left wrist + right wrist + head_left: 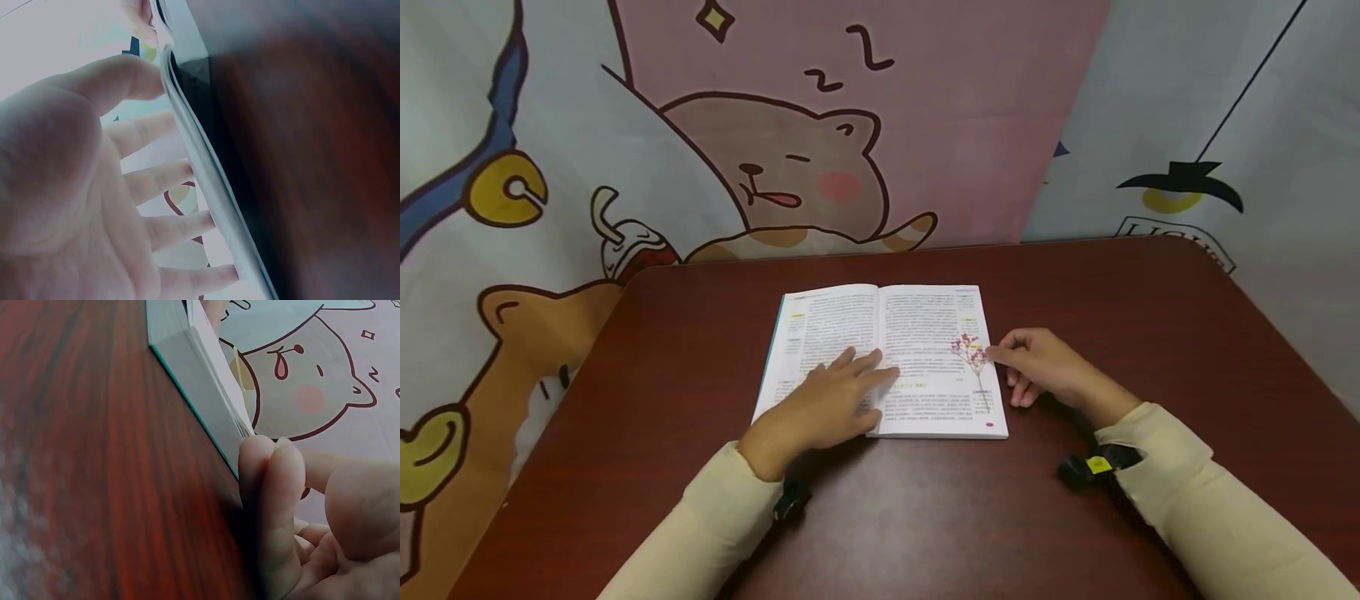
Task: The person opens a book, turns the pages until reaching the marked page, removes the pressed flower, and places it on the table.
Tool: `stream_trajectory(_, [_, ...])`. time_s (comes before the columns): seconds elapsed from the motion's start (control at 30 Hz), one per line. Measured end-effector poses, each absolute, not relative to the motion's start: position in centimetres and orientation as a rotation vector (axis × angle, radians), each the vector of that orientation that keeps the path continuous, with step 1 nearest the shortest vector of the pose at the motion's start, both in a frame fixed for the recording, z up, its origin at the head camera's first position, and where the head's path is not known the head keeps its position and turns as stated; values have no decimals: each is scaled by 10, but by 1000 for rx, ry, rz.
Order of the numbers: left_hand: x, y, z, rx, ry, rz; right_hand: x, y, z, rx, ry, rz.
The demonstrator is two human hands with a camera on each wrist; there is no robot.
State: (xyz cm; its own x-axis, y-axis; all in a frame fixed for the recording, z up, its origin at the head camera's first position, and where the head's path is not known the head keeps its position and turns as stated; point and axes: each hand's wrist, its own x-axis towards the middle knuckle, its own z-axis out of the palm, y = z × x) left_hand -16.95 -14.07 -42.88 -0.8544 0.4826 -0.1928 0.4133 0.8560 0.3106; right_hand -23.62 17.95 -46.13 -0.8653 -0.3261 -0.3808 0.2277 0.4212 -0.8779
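An open book (925,333) with printed pages lies on the table. Across its middle, my left hand (831,400) rests with fingers spread; the left wrist view shows the fingertips against the pages and the thumb (134,78) at the near edge. On the right page lies a pink-red dried flower sprig (976,357), its thin stem pointing toward me. My right hand (1045,367) is at the book's right edge, beside the blossoms. Thumb and forefinger pinch the page edge there, as the fingertips (284,472) show in the right wrist view; the other fingers curl below.
The dark red-brown table (970,517) extends around the book on every side. Behind it hangs a cartoon-printed cloth (985,125) with a sleeping bear. Each wrist carries a small black camera, the right one (1078,471) with a yellow label.
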Motion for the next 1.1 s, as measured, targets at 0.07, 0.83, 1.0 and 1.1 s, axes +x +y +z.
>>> stream_trajectory(0.07, [-170,-140,-429,682,2767,376,-237,180,-460,-87,2180,-1441])
stream_trajectory(0.83, [-169,-139,-429,683,2766,374,-237,179,-460,-143,2220,-1407])
stream_trajectory(1.0, [-170,-139,-428,687,2775,378,-237,179,-459,-136,2224,-1408])
stream_trajectory(1.1, [-169,-139,-428,681,2773,384,-238,180,-459,-128,2218,-1399])
